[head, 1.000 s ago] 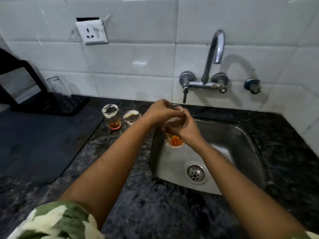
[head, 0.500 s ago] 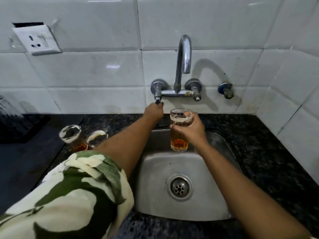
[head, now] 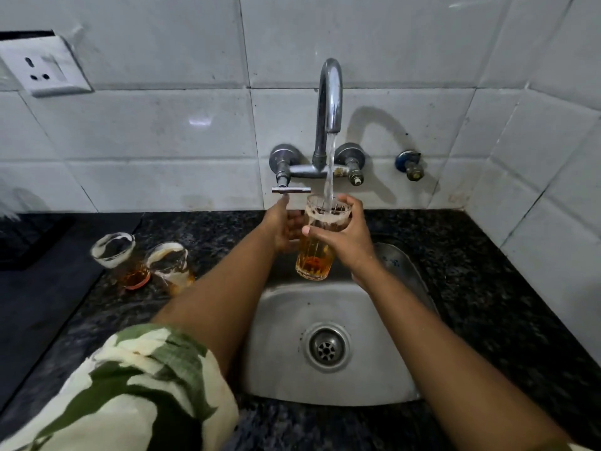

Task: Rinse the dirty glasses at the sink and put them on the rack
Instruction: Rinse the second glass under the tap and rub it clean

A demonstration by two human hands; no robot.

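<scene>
Right hand [head: 344, 237] grips the glass [head: 320, 242] under the tap [head: 330, 92]; left hand [head: 286, 226], at its nine o'clock, fingers relaxed; wet glass likely slippery, fragile; hold mid-wall.

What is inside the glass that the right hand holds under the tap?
Amber liquid sits at the bottom of the glass, foam rings its rim, and tap water pours in. The right hand covers its right side.
</scene>
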